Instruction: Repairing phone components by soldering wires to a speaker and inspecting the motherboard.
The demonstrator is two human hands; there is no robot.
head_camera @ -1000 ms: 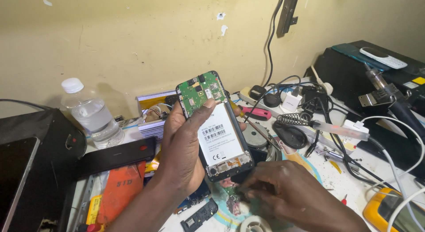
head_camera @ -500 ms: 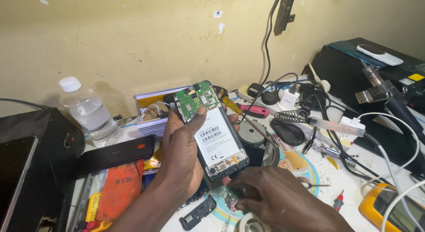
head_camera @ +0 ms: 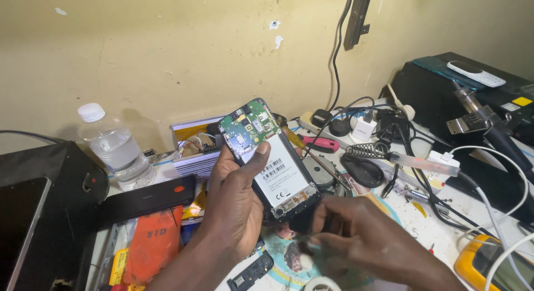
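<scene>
My left hand (head_camera: pixel 236 205) holds an opened phone (head_camera: pixel 270 157) upright, back cover off, with a green circuit board at its top and a white labelled battery below. The thumb lies across the battery's upper left corner. My right hand (head_camera: pixel 370 244) is closed around a small dark tool at the phone's lower edge, its tip touching the bottom end of the phone. The tool itself is mostly hidden by the fingers.
A clear plastic water bottle (head_camera: pixel 117 149) stands at the left by the wall. A black phone (head_camera: pixel 147 196) lies beside an orange packet (head_camera: pixel 153 244). Cables, a power strip (head_camera: pixel 356 127), a soldering iron stand (head_camera: pixel 370 152) and a yellow multimeter (head_camera: pixel 492 266) crowd the right.
The phone and left hand have stayed nearly in place. My right hand has moved up to the phone's lower edge.
</scene>
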